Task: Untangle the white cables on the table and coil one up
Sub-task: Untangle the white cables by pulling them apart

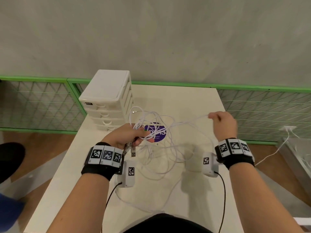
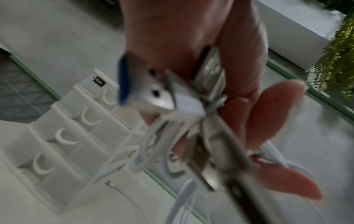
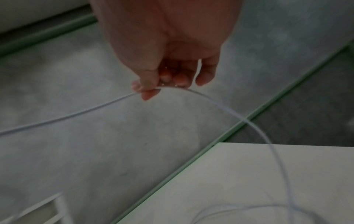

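Left hand (image 1: 127,136) was raised above the white table (image 1: 193,98), fingers curled round a bunch of white cables (image 1: 156,132), with USB plugs (image 1: 133,153) hanging out below the palm. Right hand (image 1: 223,124) was lifted to the right and slightly farther, thumb and forefinger pinching a single strand (image 3: 76,115) stretched toward the bunch. Loose loops sagged onto the table between the forearms, near a white drawer unit (image 1: 107,100) at the far left.
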`<state>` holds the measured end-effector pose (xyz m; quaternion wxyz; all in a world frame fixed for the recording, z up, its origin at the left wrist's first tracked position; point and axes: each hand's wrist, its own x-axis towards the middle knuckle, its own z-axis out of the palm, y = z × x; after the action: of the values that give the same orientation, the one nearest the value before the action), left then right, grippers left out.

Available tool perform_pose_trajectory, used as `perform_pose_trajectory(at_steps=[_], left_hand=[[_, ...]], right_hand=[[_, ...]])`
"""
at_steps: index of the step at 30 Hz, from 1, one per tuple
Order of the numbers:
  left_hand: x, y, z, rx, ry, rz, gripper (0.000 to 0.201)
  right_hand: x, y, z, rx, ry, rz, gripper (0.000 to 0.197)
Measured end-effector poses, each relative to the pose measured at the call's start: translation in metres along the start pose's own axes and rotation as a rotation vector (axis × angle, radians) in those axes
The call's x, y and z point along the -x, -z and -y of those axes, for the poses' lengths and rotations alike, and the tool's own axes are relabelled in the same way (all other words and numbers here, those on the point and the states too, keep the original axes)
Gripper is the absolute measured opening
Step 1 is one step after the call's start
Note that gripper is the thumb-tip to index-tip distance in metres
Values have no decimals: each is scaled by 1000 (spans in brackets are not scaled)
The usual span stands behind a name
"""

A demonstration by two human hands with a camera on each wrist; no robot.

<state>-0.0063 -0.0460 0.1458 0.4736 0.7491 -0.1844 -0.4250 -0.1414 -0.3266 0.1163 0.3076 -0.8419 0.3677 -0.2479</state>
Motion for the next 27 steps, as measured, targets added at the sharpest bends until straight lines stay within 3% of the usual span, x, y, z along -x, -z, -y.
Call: perform_pose_trajectory(at_steps=[2, 5, 7, 9, 11, 13, 16, 22, 25, 27], left_hand=[[4, 3, -2, -13, 10, 13, 34], [6, 0, -9, -25, 9, -23, 27], [3, -5, -11, 7, 3, -84, 23], [-1, -10, -14, 51, -16, -116, 23], [-7, -14, -15, 78, -30, -150, 31], [-8, -16, -16, 116, -16, -178, 35], [-1, -24, -21, 95, -3, -183, 32], [1, -27, -20, 121, -13, -183, 29], [2, -27, -22, 103, -21, -154, 30], [4, -30, -23, 76, -36, -117, 30]], right_hand=[[-7, 6, -23, 47, -171, -81, 26], [-5, -3, -45, 256, -310, 9, 25], [6, -18, -43, 246, -195, 40, 21], [22, -33, -29, 39, 50, 45, 16], [41, -44, -3, -192, 195, 160, 9], [55, -52, 20, -344, 205, 302, 12], [67, -62, 44, -455, 201, 396, 10], [71, -70, 63, -537, 351, 315, 11], [70, -74, 59, -391, 463, 353, 22], [70, -74, 60, -346, 491, 407, 19]])
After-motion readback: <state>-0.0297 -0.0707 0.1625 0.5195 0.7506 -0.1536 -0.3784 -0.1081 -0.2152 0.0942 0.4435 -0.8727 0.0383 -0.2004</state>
